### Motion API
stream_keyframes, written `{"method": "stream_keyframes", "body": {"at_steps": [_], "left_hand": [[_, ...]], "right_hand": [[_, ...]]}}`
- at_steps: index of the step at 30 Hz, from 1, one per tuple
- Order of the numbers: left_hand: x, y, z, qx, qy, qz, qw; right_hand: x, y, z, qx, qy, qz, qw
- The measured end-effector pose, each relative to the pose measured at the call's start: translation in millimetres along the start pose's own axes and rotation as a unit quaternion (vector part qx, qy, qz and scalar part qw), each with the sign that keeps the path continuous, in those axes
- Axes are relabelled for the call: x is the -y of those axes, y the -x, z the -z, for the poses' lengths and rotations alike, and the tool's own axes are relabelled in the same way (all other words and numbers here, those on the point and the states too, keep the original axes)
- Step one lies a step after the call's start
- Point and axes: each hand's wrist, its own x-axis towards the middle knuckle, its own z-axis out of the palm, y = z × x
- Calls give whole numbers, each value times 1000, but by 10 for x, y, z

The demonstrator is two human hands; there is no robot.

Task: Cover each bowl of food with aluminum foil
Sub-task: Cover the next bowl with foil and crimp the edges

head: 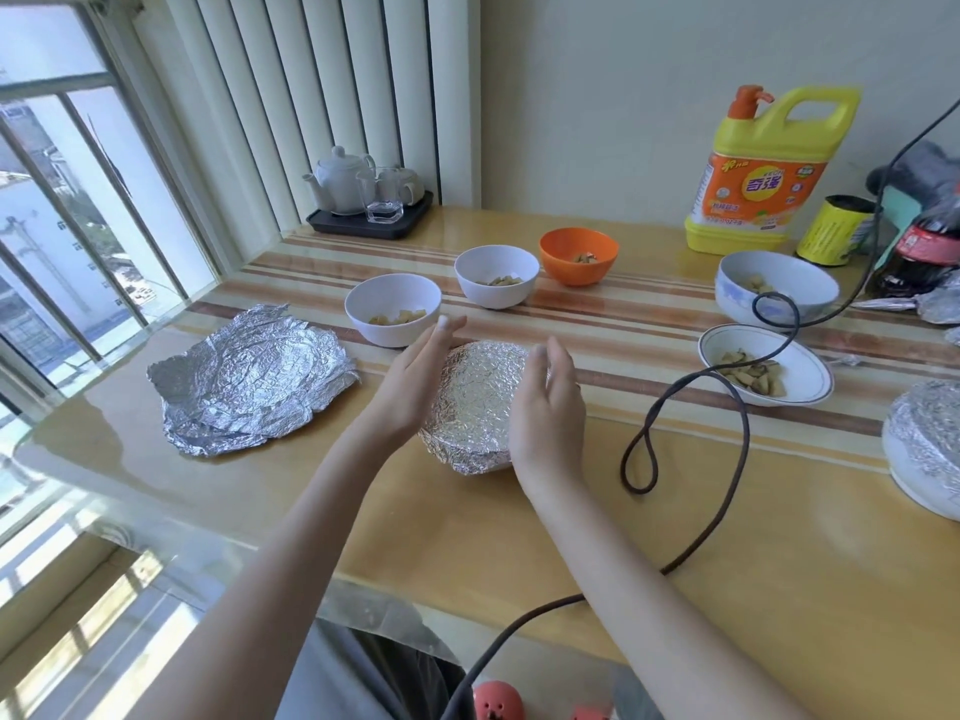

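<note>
With both hands, left (415,376) and right (545,407), released flat against the foiled bowl (480,402), press the foil snugly under its rim all round.

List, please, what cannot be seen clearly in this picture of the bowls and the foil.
Head view only:
- Contents of the foil-covered bowl: hidden by foil, between the left hand and right hand.
- Second wrapped bowl: cut off by the right edge.
- Food in the orange bowl: too small to identify.
- Cola bottle: partly cut off.
</note>
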Motion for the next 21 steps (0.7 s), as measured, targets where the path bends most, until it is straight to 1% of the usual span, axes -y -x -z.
{"method": "stream_keyframes", "body": {"at_steps": [3, 6, 8, 13, 16, 17, 18, 21], "left_hand": [[-9, 12, -16, -24, -4, 18, 1000], [-14, 56, -64, -64, 4, 23, 998], [-3, 101, -100, -105, 17, 35, 994], [-39, 307, -224, -207, 32, 46, 977], [2, 367, -200, -201, 40, 44, 978], [50, 353, -151, -193, 35, 42, 980], [97, 341, -91, -183, 29, 38, 982], [179, 297, 62, -158, 42, 6, 987]], "right_hand": [[-3, 3, -12, -34, -37, -20, 999], [32, -22, 0, -21, -86, -38, 995], [42, -69, 22, 6, -108, -40, 993], [-24, -238, 50, 104, -154, -58, 981], [-41, -317, 114, 162, -201, -96, 961], [-47, -340, 152, 164, -216, -115, 956], [-50, -357, 198, 151, -218, -128, 956], [-11, -308, 315, 60, -149, -124, 979]]}}
